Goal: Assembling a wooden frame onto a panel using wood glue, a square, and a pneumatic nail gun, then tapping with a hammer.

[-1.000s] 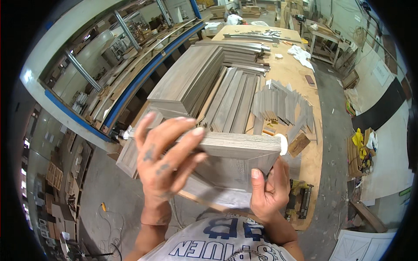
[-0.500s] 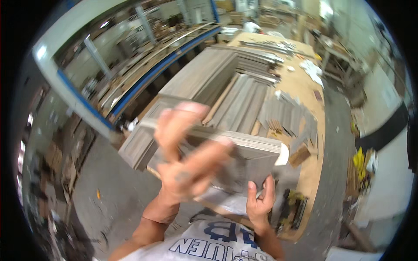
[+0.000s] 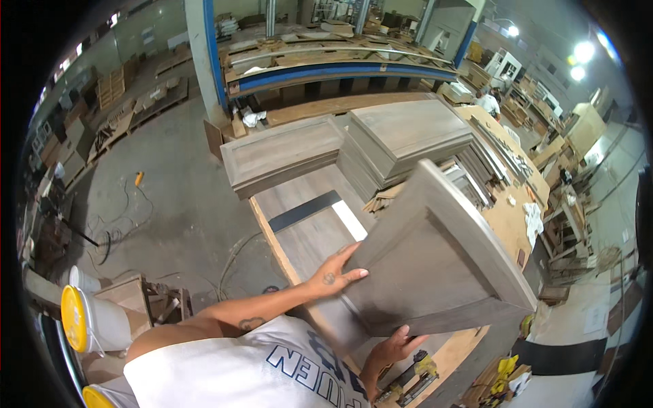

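A grey wood-grain cabinet door (image 3: 425,272) with a raised frame and recessed middle stands tilted in front of me. My left hand (image 3: 333,273) holds its left edge, thumb on the front face and fingers partly behind. At the bottom edge my right hand (image 3: 393,348) grips it, with the thumb and fingers showing and the palm beneath. Behind the left hand lies a grey panel (image 3: 299,246) with a black strip (image 3: 305,211) and a white strip (image 3: 350,219) on it. A yellow-and-black power tool (image 3: 416,375) rests beside my right hand.
Stacked grey doors (image 3: 411,132) and another stack (image 3: 282,153) sit on the wooden worktable (image 3: 469,343). A blue-edged rack (image 3: 340,71) runs behind. White buckets with yellow lids (image 3: 73,318) stand at left. An orange tool (image 3: 139,178) and cords lie on the floor.
My view has swung left. My left hand, raised and blurred before, has come down onto the door's left edge. The door is now turned and tilted, and my right hand stays at its lower edge.
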`<act>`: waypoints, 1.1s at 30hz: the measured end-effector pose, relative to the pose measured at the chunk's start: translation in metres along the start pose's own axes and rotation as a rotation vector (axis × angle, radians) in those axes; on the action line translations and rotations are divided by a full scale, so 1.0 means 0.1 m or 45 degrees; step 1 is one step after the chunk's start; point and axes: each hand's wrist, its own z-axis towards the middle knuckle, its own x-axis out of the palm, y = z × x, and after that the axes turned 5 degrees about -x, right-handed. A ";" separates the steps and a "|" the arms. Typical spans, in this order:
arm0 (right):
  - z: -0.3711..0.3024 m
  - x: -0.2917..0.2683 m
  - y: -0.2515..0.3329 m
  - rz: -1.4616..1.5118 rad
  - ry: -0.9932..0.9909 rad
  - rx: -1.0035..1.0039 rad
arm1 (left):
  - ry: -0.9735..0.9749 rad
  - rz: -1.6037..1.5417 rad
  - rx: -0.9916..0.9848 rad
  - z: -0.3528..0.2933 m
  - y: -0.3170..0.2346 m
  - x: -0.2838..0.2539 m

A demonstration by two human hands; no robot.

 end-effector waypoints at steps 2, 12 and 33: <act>0.03 0.21 0.13 0.075 -0.168 0.073 | -0.026 -0.005 0.062 0.08 -0.10 -0.03; -0.17 2.31 0.94 -0.110 -0.067 -0.201 | -0.372 0.102 0.251 0.91 -0.25 -2.16; -0.98 5.91 0.33 -0.273 0.438 0.278 | -0.235 0.776 -0.304 3.11 1.10 -5.37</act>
